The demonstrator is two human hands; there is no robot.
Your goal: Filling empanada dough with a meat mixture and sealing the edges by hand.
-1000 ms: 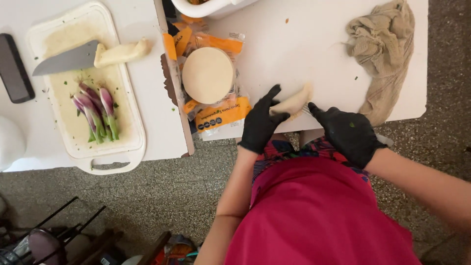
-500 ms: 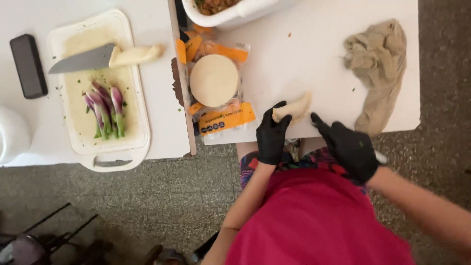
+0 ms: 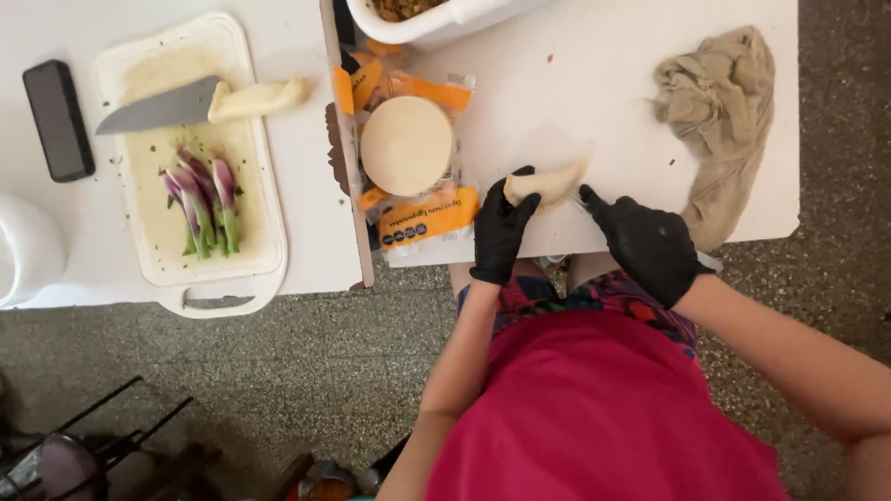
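Both hands gloved in black, working at the near edge of the white table (image 3: 650,56). Left hand (image 3: 499,232) pinches the left end of a folded dough pocket (image 3: 548,183), thumb and fingers closed on its corner; the pocket lies on the table just in front of the person, between the two hands. Right hand (image 3: 645,246) is curled shut around something thin and pale whose tip reaches the pocket's right end, possibly a fork or similar tool, though the view is too poor to be sure. The step in hand looks like sealing the folded edge. Judging from this, the next move calls for a steady hold at the left corner while the right hand presses along the seam, firm enough to close it without tearing the dough or squeezing filling out. Just left of the pocket, an opened orange packet with a stack of round dough discs (image 3: 406,146). A white tub (image 3: 436,23) of filling at the far edge, a crumpled beige cloth (image 3: 719,102) to the right. On the neighbouring table: a cutting board (image 3: 153,70) with a big knife (image 3: 162,107), spring onions (image 3: 200,199), and a dark phone (image 3: 58,119) beside it.
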